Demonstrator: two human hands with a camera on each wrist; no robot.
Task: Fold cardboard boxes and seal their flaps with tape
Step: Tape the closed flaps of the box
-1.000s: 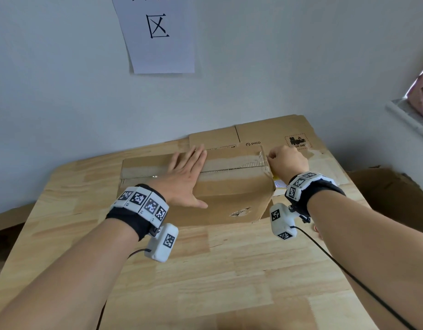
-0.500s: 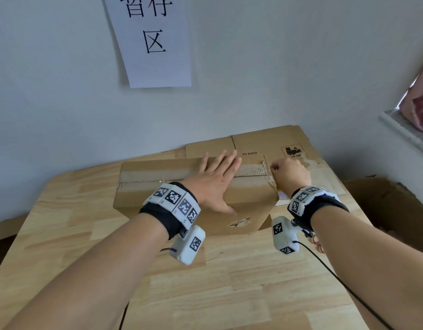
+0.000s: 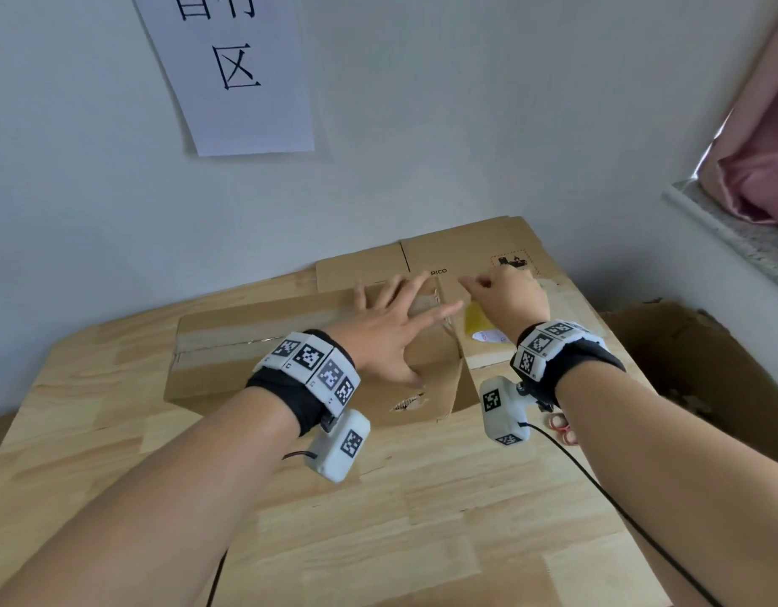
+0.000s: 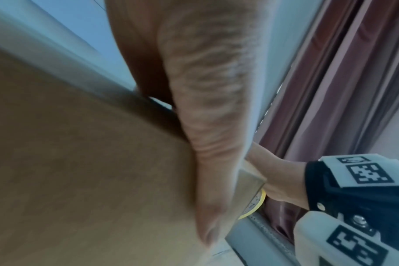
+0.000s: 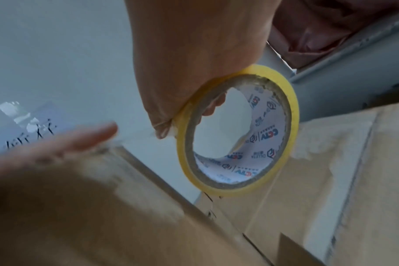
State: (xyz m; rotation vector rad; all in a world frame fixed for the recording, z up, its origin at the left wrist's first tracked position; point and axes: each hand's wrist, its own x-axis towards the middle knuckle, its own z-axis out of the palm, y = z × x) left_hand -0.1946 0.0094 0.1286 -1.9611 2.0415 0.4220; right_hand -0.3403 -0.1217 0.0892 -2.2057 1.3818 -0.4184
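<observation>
A closed brown cardboard box [image 3: 255, 343] lies on the wooden table [image 3: 378, 519], with clear tape along its top seam. My left hand [image 3: 391, 330] lies flat with spread fingers on the right end of the box top, and its thumb [image 4: 207, 162] reaches over the box's near edge. My right hand [image 3: 505, 295] is just past the box's right end, gripping a yellow tape roll [image 5: 237, 131] with a printed white core. A clear strip runs from the roll down to the box. The roll [image 3: 477, 319] shows partly under that hand.
A flattened cardboard sheet [image 3: 457, 260] lies against the wall behind the box. An open cardboard carton [image 3: 685, 365] stands off the table's right edge. Red-handled scissors [image 3: 562, 427] lie under my right forearm. A paper sign [image 3: 233, 67] hangs on the wall; a windowsill [image 3: 737, 238] is at right.
My left hand has slid right along the taped seam to the box's right end. My right hand with the roll has moved a little right, away from the box end.
</observation>
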